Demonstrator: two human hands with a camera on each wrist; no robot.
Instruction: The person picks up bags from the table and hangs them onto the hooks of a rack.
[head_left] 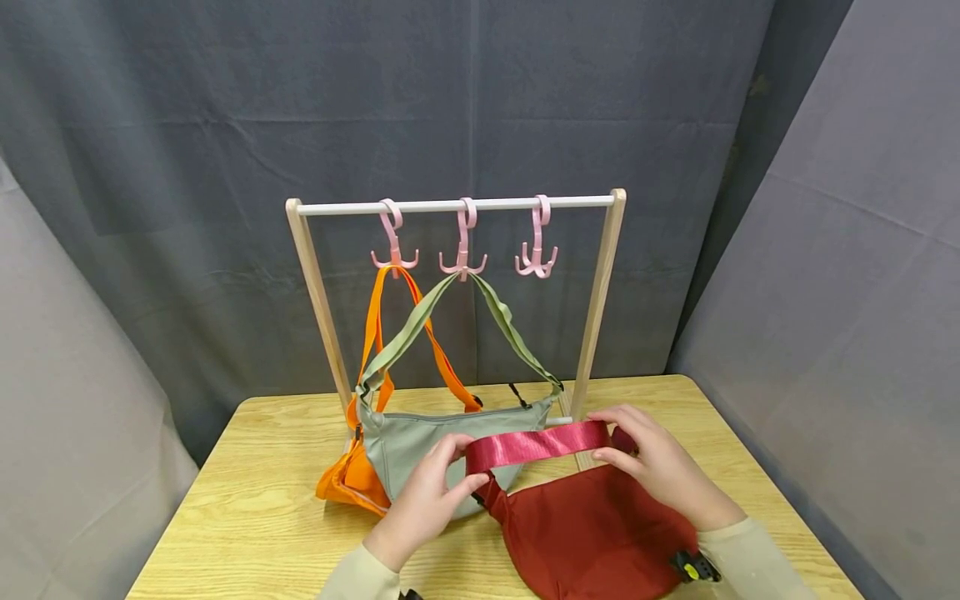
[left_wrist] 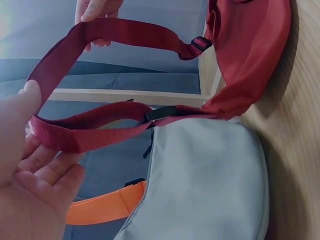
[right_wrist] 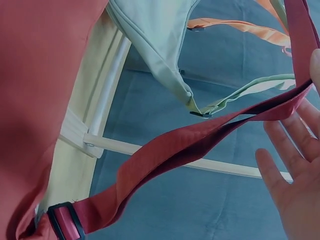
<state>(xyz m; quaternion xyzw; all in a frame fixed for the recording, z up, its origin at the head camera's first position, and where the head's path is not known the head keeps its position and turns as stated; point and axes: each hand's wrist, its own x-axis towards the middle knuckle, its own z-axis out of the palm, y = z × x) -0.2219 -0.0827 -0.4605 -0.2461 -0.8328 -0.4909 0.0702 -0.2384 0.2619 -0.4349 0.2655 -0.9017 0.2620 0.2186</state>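
Observation:
A dark red bag point(head_left: 600, 533) lies at the table's front right, its strap point(head_left: 536, 446) raised in a loop above it. My left hand point(head_left: 423, 496) pinches the left bend of that strap between thumb and fingers. At the right bend, my right hand point(head_left: 660, 462) holds the strap the same way, its fingers behind the band. Black buckles point(right_wrist: 66, 222) join strap and bag. Behind the left hand hangs a grey-green bag point(left_wrist: 210, 170), its strap over the middle pink hook point(head_left: 462, 250). An orange bag point(head_left: 352, 479), partly hidden behind it, hangs from the left pink hook point(head_left: 393, 242).
A rack with a white rail point(head_left: 345, 208) and wooden posts point(head_left: 600, 308) stands at the table's back. The right pink hook point(head_left: 536, 246) carries nothing. Grey curtains point(head_left: 225, 167) surround the wooden table point(head_left: 247, 500) at the back and sides.

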